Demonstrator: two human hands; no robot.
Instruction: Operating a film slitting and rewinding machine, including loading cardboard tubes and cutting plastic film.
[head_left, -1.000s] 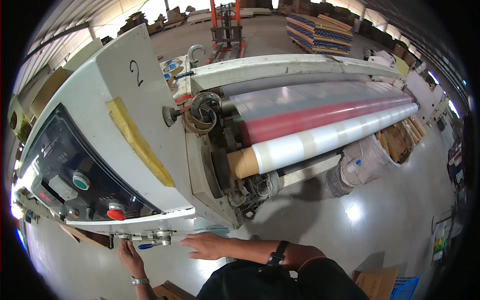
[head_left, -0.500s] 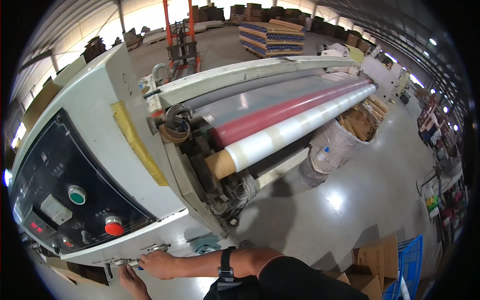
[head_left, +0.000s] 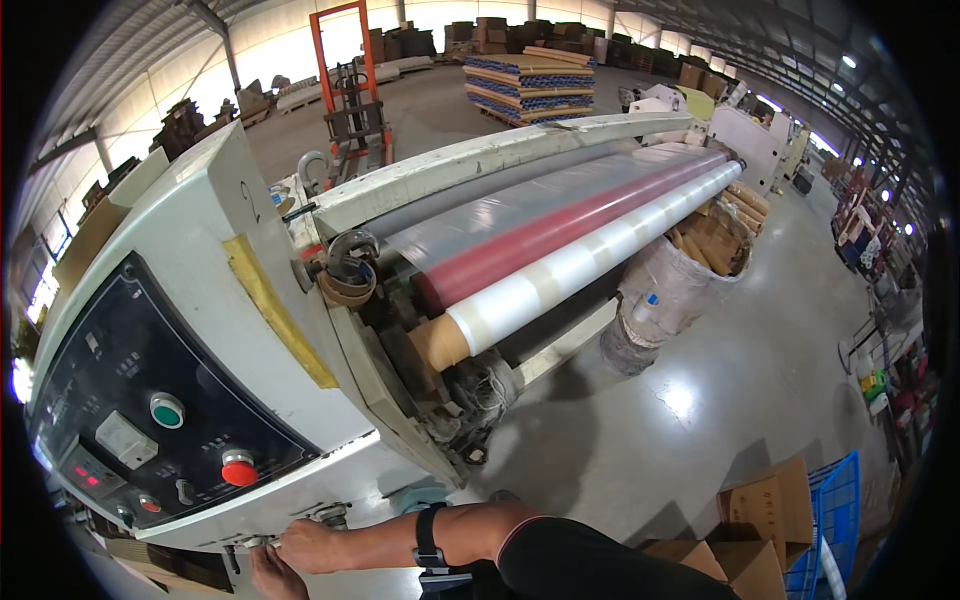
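While both hands work under the control panel, the scene runs like this:

Machine: a big cream-coloured winding machine (head_left: 230, 250) fills the left and middle of the view, its long body running away toward the upper right.
Rollers: a red roller (head_left: 570, 225) lies along the machine, with a clear film roll (head_left: 590, 265) on a brown cardboard core just beside it on the near side.
Control panel: a dark sloped panel (head_left: 120, 380) faces the person at lower left, carrying a green button (head_left: 166, 410) and a red button (head_left: 238, 467) lower down.
Bag of tubes: a clear bag (head_left: 670, 290) packed with cardboard tubes stands on the floor just beside the rollers.
Boxes: open brown cartons (head_left: 760, 520) sit at lower right, next to a blue crate (head_left: 835, 525).
Right hand: the right hand (head_left: 305, 545), a black band on its wrist, reaches across to the small metal fittings (head_left: 325, 517) under the panel's lower edge; fingers curled against them, though whether they pinch anything I cannot tell.
Left hand: the left hand (head_left: 268, 575) sits just below the right, at the picture's bottom edge, close to the same fittings; its grip is hidden.
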